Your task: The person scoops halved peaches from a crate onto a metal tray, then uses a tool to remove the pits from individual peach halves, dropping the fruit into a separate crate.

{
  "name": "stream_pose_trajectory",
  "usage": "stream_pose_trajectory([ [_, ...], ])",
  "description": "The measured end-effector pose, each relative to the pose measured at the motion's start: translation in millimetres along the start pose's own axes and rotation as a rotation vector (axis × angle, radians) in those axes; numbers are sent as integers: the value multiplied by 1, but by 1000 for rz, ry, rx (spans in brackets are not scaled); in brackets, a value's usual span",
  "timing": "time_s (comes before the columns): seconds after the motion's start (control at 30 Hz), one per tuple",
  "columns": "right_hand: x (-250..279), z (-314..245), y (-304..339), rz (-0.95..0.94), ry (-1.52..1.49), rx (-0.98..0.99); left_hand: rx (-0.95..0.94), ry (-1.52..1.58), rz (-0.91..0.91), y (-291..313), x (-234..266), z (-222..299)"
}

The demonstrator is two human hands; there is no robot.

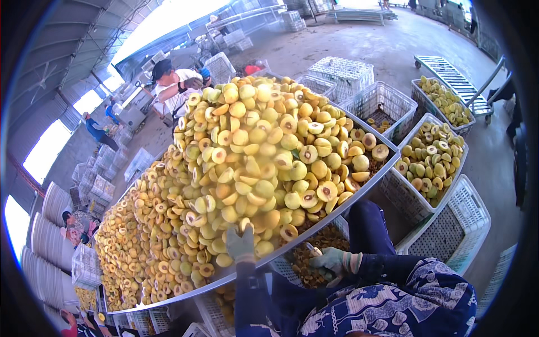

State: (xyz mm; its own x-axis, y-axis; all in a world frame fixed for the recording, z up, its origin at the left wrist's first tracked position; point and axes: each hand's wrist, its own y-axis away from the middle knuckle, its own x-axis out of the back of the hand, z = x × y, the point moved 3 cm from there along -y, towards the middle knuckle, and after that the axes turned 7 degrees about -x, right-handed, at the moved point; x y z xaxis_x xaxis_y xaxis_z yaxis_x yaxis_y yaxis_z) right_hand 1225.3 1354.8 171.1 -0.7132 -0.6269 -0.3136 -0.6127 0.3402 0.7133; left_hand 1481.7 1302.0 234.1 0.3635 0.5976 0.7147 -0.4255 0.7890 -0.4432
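Here, left hand (240, 242) fingers close on a peach half (245, 224); right hand's (331, 263) grip seems shut.

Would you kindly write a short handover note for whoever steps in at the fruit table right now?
Left hand: gloved, reaching onto the near edge of the heap of halved yellow fruit; whether it grips a piece cannot be told.
Right hand: gloved, low over the crate of pits below the table edge, holding a small tool whose kind is unclear.
Things: the metal table is piled high with halves, many with pits in. To the right, a white crate of pitted halves is nearly full; an empty white crate sits nearer.
Done: one crate mostly filled. Left: the large heap.
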Motion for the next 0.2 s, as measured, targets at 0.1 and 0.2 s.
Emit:
stream_pose_trajectory([
  [0.1, -11, -24, 4, 116, 38, 134, 236, 646, -17, 20, -10, -15],
  [0.2, -20, -50, 17, 168, 16, 295, 266, 757, 76, 47, -14, -4],
])
